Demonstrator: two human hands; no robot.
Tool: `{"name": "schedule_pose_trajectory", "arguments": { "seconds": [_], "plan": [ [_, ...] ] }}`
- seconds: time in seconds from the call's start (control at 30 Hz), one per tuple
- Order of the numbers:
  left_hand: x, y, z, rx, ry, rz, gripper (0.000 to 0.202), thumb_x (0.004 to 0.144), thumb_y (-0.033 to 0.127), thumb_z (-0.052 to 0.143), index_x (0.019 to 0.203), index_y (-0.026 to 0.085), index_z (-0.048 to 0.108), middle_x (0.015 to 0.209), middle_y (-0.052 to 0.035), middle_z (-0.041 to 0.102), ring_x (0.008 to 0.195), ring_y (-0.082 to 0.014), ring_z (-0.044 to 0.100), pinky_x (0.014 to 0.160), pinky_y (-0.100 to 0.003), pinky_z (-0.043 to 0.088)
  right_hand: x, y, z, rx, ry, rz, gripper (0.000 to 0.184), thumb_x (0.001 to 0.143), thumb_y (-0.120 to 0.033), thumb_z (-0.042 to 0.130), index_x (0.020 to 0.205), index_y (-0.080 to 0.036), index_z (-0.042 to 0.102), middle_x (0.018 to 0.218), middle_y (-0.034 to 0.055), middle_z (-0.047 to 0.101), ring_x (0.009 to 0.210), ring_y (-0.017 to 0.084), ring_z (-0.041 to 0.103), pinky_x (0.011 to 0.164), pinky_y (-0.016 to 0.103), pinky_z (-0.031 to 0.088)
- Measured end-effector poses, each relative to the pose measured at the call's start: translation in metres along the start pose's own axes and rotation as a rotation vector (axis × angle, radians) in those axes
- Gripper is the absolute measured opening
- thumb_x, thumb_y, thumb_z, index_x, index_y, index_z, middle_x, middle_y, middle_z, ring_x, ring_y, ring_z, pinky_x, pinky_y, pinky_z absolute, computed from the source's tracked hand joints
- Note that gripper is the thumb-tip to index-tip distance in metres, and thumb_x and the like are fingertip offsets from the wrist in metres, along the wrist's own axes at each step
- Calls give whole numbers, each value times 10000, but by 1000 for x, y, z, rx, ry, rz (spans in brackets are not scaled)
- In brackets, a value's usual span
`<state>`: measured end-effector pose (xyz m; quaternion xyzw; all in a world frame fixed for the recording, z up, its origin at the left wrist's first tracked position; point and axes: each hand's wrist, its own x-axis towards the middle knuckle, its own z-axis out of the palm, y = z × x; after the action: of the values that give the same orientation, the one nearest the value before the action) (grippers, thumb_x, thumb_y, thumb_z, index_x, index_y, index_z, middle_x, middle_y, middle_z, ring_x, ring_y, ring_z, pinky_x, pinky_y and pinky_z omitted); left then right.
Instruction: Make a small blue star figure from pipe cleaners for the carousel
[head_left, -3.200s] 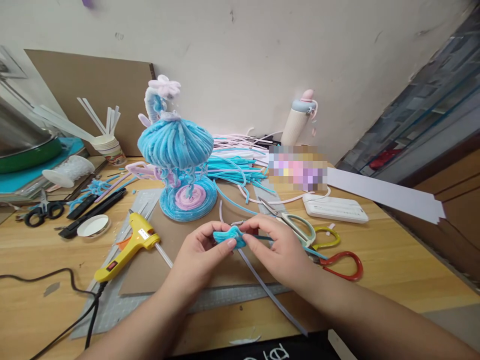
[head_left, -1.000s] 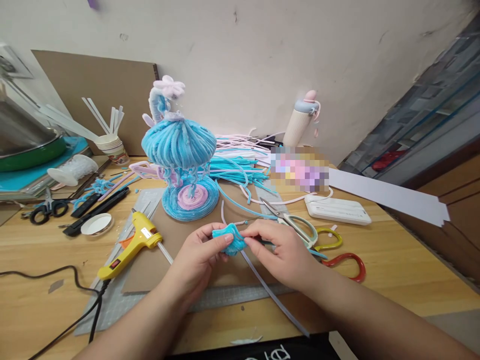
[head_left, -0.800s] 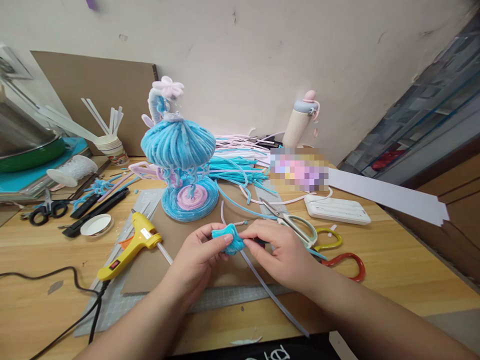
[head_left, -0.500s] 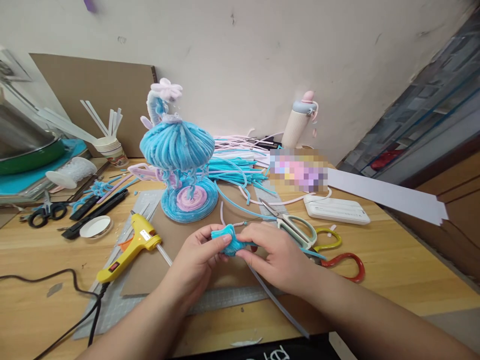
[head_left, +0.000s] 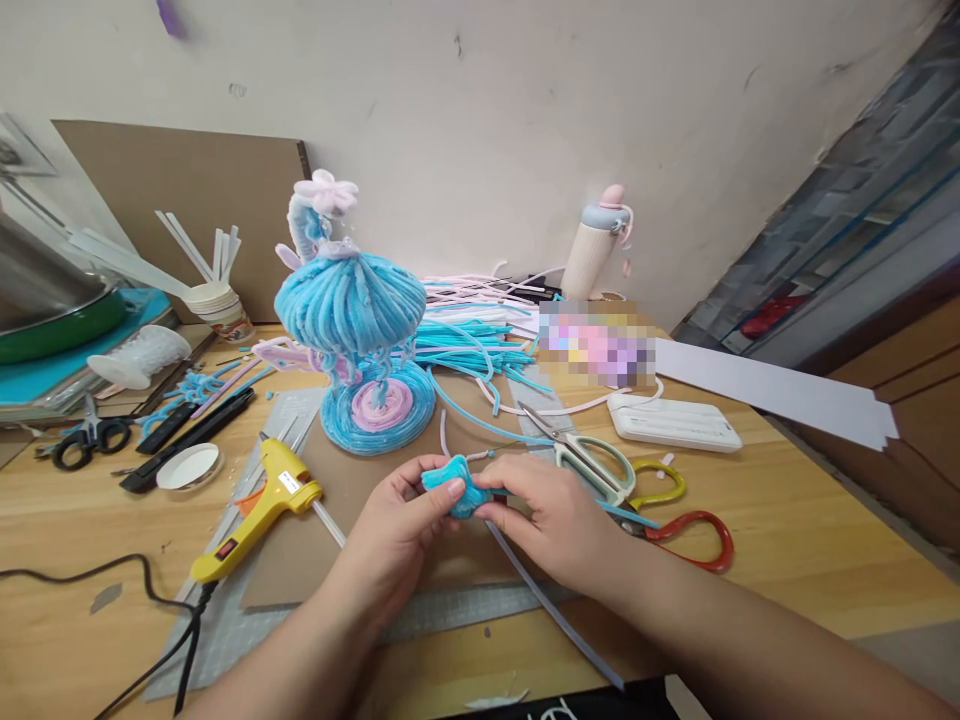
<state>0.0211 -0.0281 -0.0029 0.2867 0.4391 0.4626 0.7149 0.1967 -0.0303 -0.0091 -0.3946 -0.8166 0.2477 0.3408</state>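
Observation:
A small bundle of folded blue pipe cleaners (head_left: 459, 486) is pinched between my two hands above the brown cardboard (head_left: 300, 560). My left hand (head_left: 401, 515) is closed on its left side, thumb pressed on top. My right hand (head_left: 551, 510) pinches its right end, where a blue strand passes under the fingers. Just beyond stands a jellyfish-like figure (head_left: 351, 300) of blue pipe cleaners, with a pink flower on top and a coiled blue and pink base (head_left: 337, 425). A pale strand (head_left: 555, 610) trails from below my right hand toward the table's front edge.
A yellow glue gun (head_left: 259, 510) with a black cord lies left. Pale-handled scissors (head_left: 600, 465) and red-and-yellow-handled ones (head_left: 709, 535) lie right, near a white power bank (head_left: 675, 422). Behind are loose blue pipe cleaners (head_left: 472, 345), a bottle (head_left: 592, 250) and a paper cup (head_left: 225, 310).
My hands stay on the blue bundle, with only slight finger movement. The view has shifted a little; nothing else has visibly moved.

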Motion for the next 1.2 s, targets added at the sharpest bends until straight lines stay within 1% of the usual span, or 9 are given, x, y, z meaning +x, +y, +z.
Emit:
{"name": "schedule_pose_trajectory", "arguments": {
  "seconds": [0.27,0.43,0.73,0.8,0.9,0.97,1.1,1.13,1.2],
  "plan": [
    [-3,4,2,-16,-21,-1,319,605,195,842,856,139,653,744,0,649,631,-87,567,539,-181,470,1,4,0,53,72,-31,130,864,-163,602,977,-202,651,904,36,713,842,176,649,761,301,492],
    [-7,7,3,-50,-58,33,377,637,150,808,985,166,662,855,-23,659,718,-106,587,635,-199,510,2,1,-4,180,132,116,131,821,-159,645,940,-205,676,893,13,725,818,157,668,741,269,509],
    [-11,13,3,-29,-81,84,389,657,202,770,1032,174,672,946,-57,651,751,-142,564,625,-229,482,4,-1,-1,364,208,297,94,782,-214,662,866,-182,691,764,20,716,652,148,655,613,260,525],
    [-10,12,0,-68,4,178,326,692,227,736,1010,195,670,943,-46,638,791,-151,560,642,-228,465,4,0,0,388,240,294,110,781,-232,668,877,-186,693,791,25,720,671,151,662,610,260,533],
    [-12,12,-3,-125,150,432,183,731,211,682,913,229,669,871,-12,603,778,-137,522,651,-217,431,3,1,1,374,269,284,121,774,-233,675,886,-191,693,807,26,722,692,156,669,615,262,541],
    [-17,13,-1,-93,170,576,110,738,201,669,841,240,672,795,-2,573,738,-140,488,649,-232,409,2,1,1,337,267,275,118,773,-225,677,886,-193,694,803,24,724,698,159,671,631,269,546],
    [-36,15,-3,98,49,726,52,770,272,674,723,267,695,624,-12,515,668,-175,457,643,-296,388,0,1,0,288,271,242,126,784,-248,682,895,-191,697,804,28,727,711,167,674,656,281,546],
    [-42,13,-9,163,-30,696,75,778,311,666,729,280,714,621,-27,528,661,-189,468,643,-318,392,0,1,0,285,271,231,127,789,-255,680,897,-191,698,804,28,728,709,167,675,655,280,546],
    [-55,0,-29,320,-279,427,137,787,376,623,787,323,749,680,-74,600,674,-234,524,658,-377,416,1,1,-1,273,269,199,123,787,-250,686,894,-194,703,817,28,734,730,171,681,677,280,548]
  ]
}}
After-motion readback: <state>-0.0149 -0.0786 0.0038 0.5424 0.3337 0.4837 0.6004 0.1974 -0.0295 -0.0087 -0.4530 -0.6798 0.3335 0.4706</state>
